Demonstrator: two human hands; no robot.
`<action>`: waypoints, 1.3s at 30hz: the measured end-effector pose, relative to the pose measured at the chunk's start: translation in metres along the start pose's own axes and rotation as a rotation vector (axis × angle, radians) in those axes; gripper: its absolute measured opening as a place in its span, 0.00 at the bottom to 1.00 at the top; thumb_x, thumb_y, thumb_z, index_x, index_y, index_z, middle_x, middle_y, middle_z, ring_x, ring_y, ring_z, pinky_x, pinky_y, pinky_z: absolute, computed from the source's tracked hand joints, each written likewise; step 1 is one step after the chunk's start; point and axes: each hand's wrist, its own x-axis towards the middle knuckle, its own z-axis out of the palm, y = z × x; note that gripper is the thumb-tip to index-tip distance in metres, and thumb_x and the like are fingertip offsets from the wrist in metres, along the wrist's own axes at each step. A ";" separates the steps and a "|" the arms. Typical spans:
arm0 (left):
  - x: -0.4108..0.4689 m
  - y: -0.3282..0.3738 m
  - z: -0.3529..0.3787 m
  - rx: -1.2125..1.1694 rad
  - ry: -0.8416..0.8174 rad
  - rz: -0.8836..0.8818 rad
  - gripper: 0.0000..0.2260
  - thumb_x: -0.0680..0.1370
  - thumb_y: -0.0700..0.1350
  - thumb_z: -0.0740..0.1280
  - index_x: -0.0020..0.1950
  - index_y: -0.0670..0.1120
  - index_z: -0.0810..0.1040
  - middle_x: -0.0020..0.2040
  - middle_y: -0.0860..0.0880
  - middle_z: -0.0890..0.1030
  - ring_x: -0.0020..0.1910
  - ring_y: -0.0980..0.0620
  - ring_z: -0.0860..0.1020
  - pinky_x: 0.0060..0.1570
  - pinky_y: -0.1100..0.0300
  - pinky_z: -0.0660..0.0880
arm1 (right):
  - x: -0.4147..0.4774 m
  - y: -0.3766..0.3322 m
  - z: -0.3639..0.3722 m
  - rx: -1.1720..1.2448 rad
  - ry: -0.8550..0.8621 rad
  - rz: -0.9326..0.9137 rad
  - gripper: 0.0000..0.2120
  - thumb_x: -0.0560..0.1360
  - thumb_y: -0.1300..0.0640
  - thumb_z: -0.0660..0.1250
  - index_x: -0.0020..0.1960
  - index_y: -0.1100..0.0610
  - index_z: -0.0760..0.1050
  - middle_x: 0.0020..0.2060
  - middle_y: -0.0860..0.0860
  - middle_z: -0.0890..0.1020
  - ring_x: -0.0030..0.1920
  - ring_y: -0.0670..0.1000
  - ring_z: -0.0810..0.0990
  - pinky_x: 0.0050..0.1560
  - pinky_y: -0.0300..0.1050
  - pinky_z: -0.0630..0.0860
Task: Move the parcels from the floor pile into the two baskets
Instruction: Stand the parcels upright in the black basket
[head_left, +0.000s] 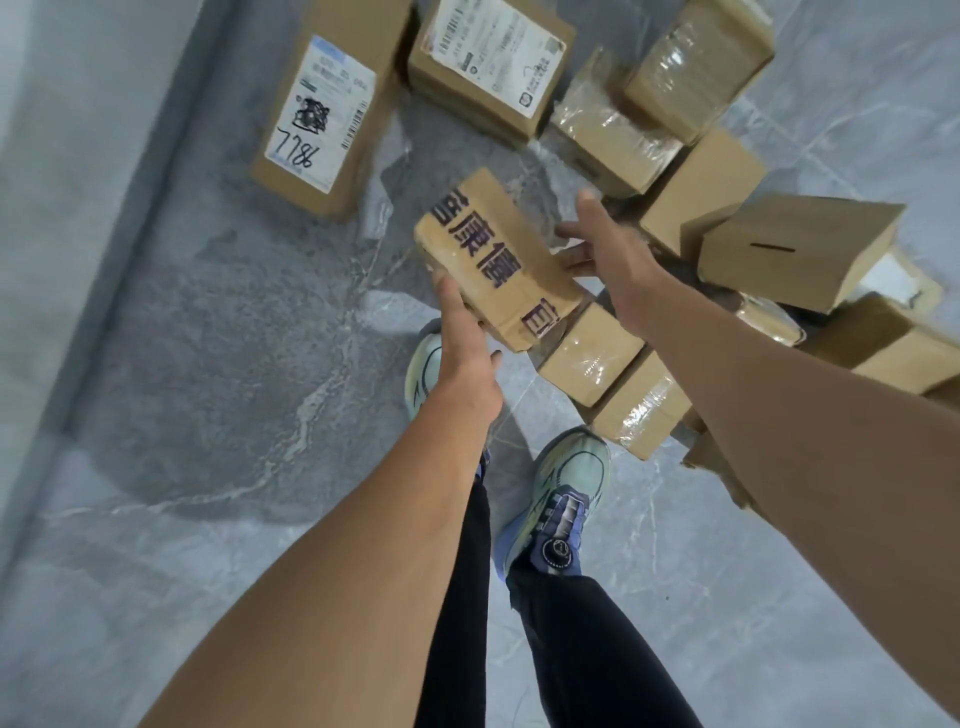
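Head view, looking straight down at a grey marbled floor (208, 364). At far left, lying flat, likely just as dropped: a tall parcel (332, 104). Showing a white shipping label with barcodes, a scribbled-out patch and a handwritten "7786", with the fine print too small for reading. Beside it, a squat parcel (493, 62) wearing a wide white label, its text blurred beyond reading.

Lower, at centre: gripping the near-left end of the printed parcel (493, 254) with the left hand (462, 343). Thumb pressing along the side edge, the other fingers tucked underneath and hidden, so spread or together impossible to tell. Holding this parcel clear of the floor and tilted, just ahead of the shoes (561, 488). Probably lifting it for carrying to the baskets, with no basket in view. Bearing large dark purple Chinese characters across the top face, one resembling 康, the rest uncertain.

Steadying the far right edge with the right hand (602, 244). Fingers spread and fairly straight, thumb pointing away, lower fingertips touching the cardboard, seemingly sharing the weight rather than clamping.

Further right, waiting in a loose heap: taped parcels (608, 130) glinting with clear tape and a plain slotted box (795, 249), no writing showing.
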 end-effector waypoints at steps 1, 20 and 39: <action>-0.001 0.001 -0.002 -0.005 -0.005 0.012 0.32 0.83 0.70 0.49 0.79 0.55 0.69 0.72 0.52 0.77 0.73 0.50 0.73 0.77 0.45 0.64 | -0.003 -0.003 0.005 -0.006 -0.028 -0.003 0.33 0.83 0.31 0.49 0.66 0.54 0.79 0.52 0.53 0.82 0.59 0.56 0.80 0.58 0.47 0.71; -0.211 0.081 -0.069 -0.126 0.055 0.340 0.21 0.86 0.63 0.52 0.64 0.56 0.80 0.54 0.54 0.87 0.56 0.55 0.84 0.51 0.58 0.79 | -0.246 -0.118 0.038 0.141 -0.117 -0.179 0.26 0.86 0.36 0.49 0.63 0.48 0.81 0.57 0.44 0.86 0.61 0.46 0.82 0.69 0.49 0.74; -0.623 0.054 -0.204 -0.530 0.113 0.669 0.24 0.80 0.67 0.55 0.66 0.58 0.80 0.60 0.57 0.85 0.64 0.54 0.81 0.64 0.52 0.75 | -0.643 -0.210 0.084 -0.242 -0.414 -0.555 0.27 0.83 0.33 0.51 0.70 0.46 0.78 0.61 0.45 0.85 0.64 0.49 0.81 0.70 0.56 0.75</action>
